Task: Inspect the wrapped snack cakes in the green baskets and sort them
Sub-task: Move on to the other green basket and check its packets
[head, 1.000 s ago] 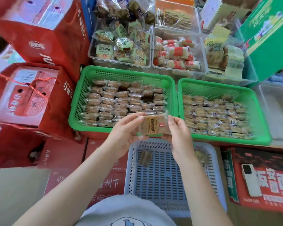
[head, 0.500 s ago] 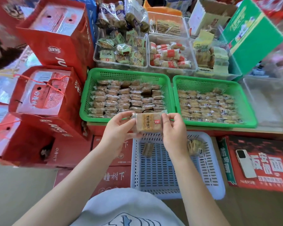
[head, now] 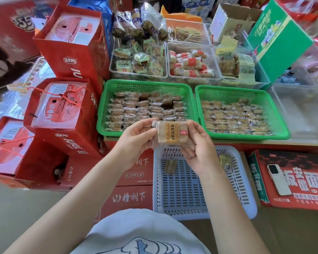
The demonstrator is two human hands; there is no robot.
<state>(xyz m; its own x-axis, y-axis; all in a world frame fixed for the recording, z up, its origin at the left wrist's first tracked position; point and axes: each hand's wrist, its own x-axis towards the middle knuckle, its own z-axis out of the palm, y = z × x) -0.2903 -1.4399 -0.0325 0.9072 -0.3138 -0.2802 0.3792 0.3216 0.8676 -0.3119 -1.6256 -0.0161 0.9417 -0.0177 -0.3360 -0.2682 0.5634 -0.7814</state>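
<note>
Both hands hold one wrapped snack cake (head: 172,132), tan with a brown label strip, face up in front of me. My left hand (head: 136,138) pinches its left end and my right hand (head: 198,143) grips its right side. Behind it stand two green baskets: the left green basket (head: 145,85) holds rows of darker wrapped cakes, the right green basket (head: 235,92) holds paler ones. Below my hands lies a pale blue basket (head: 191,195) with one brown cake (head: 170,166) and a yellowish cake (head: 225,161) in it.
Clear tubs of other wrapped snacks (head: 138,59) stand behind the green baskets. Red gift boxes (head: 62,107) are stacked at the left, a green carton (head: 279,39) at the back right. A white phone (head: 278,179) lies on a red carton at the right.
The camera has tilted up and back, so everything sits lower in the frame. My hands keep hold of the same cake, now turned slightly and a bit closer.
</note>
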